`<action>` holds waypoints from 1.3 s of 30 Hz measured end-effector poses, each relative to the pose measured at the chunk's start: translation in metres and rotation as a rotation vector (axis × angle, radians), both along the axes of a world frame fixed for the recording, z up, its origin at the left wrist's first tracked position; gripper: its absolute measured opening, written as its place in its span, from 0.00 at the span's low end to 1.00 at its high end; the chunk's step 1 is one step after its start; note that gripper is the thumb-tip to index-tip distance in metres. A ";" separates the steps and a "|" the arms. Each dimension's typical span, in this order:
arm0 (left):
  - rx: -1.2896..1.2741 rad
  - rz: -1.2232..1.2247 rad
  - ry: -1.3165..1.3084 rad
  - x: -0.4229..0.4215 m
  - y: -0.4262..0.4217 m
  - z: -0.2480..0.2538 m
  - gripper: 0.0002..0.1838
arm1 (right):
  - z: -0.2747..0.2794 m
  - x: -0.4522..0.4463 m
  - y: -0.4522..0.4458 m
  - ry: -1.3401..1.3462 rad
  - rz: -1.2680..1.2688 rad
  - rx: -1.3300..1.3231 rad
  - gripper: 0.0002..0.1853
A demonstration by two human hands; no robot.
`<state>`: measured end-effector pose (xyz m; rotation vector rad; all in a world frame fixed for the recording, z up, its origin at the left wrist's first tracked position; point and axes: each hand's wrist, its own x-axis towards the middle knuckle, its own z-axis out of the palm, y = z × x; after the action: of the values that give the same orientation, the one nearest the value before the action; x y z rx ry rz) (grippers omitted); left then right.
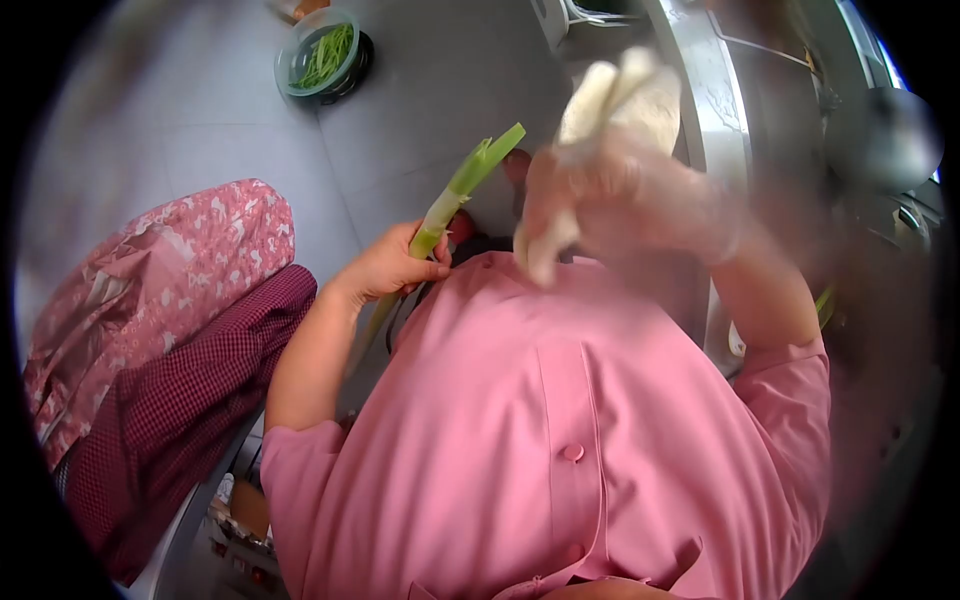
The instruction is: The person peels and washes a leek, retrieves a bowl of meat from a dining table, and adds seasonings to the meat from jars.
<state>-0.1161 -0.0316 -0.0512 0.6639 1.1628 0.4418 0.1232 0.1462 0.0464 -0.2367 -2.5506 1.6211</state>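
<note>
My left hand is closed around a leek, just left of my pink shirt. Its cut green end points up and to the right, and a paler length runs down below my fist. My right hand is raised in front of my chest and smeared by motion. It grips a cream-white thing with finger-like lobes, which looks like a glove. Part of this pale thing rises above my knuckles and another part hangs below. My right palm and most of its fingers cannot be made out.
On the grey floor stands a bowl holding green strips. Pink patterned cloth and dark red checked cloth hang at the left. A metal counter edge runs along the right, with blurred items beyond it.
</note>
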 end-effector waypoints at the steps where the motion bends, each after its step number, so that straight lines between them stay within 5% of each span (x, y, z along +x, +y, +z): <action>1: 0.005 -0.001 0.003 0.001 0.002 0.001 0.09 | 0.007 -0.004 -0.010 0.027 0.111 -0.135 0.04; 2: 0.002 -0.010 0.032 0.002 0.003 0.003 0.09 | 0.014 -0.009 -0.021 0.040 0.222 -0.277 0.04; 4: 0.000 -0.017 0.066 0.003 0.004 0.008 0.09 | 0.001 -0.013 -0.026 -0.210 0.497 -0.070 0.07; 5: -0.018 -0.021 0.058 0.004 0.006 0.012 0.09 | -0.041 0.006 -0.032 -0.040 0.202 0.114 0.06; 7: -0.025 -0.017 0.056 0.000 0.007 0.017 0.09 | -0.040 -0.020 -0.001 -0.709 -0.158 0.147 0.06; 9: -0.054 0.080 0.167 -0.008 0.006 0.019 0.09 | -0.057 -0.018 0.021 -0.277 -0.198 0.439 0.05; 11: -0.032 0.190 0.221 -0.023 -0.001 0.021 0.08 | -0.056 -0.023 0.031 -0.256 -0.260 0.402 0.06; 12: -0.020 0.284 0.267 -0.029 -0.003 0.023 0.08 | -0.064 -0.033 0.034 -0.009 -0.319 0.156 0.07; 15: 0.053 0.473 0.311 -0.047 -0.007 0.042 0.06 | -0.052 -0.048 0.050 -0.026 -0.342 -0.824 0.08; 20: 0.211 0.625 0.399 -0.053 -0.015 0.075 0.06 | -0.016 -0.085 0.045 -0.018 -0.441 -0.933 0.10; 23: 0.240 0.675 0.510 -0.041 -0.012 0.104 0.07 | -0.020 -0.113 0.041 0.060 -0.406 -1.238 0.13; 29: 0.467 0.872 0.464 -0.020 0.005 0.134 0.12 | 0.008 -0.188 0.009 -0.174 -0.260 -1.592 0.21; 32: 0.593 1.035 0.725 -0.023 0.008 0.141 0.12 | 0.024 -0.212 -0.019 0.009 -0.132 -1.364 0.17; 35: 0.504 1.273 0.660 -0.041 -0.017 0.155 0.09 | 0.046 -0.223 -0.026 0.043 -0.027 -1.015 0.11; 39: 0.652 1.440 0.737 -0.051 -0.063 0.194 0.03 | 0.046 -0.244 -0.010 0.108 0.461 -0.493 0.18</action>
<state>-0.1676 -0.0948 0.1424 0.4206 2.1413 1.9680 -0.1209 0.1361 0.0924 0.4250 -2.1880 2.3344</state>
